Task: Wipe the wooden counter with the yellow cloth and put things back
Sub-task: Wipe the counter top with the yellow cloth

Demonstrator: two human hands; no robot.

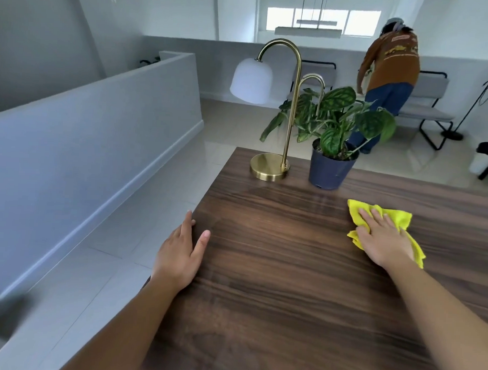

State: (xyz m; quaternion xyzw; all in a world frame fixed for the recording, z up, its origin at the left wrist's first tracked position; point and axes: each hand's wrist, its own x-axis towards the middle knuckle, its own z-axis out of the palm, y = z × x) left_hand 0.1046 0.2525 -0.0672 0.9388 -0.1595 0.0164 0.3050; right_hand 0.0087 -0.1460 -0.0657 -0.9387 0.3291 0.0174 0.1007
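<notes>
wooden counter (290, 255), lamp (269, 167), potted plant (328, 171), yellow cloth (358, 213)

The potted plant (331, 149) stood on the surface (289, 283) near its far edge. The lamp (269, 166) stood just left of the plant. The cloth (385, 217) lay nearer than the plant and to its right, under the right hand (384, 242). The left hand (179, 254) rested at the surface's left edge, well left of the plant.
</notes>
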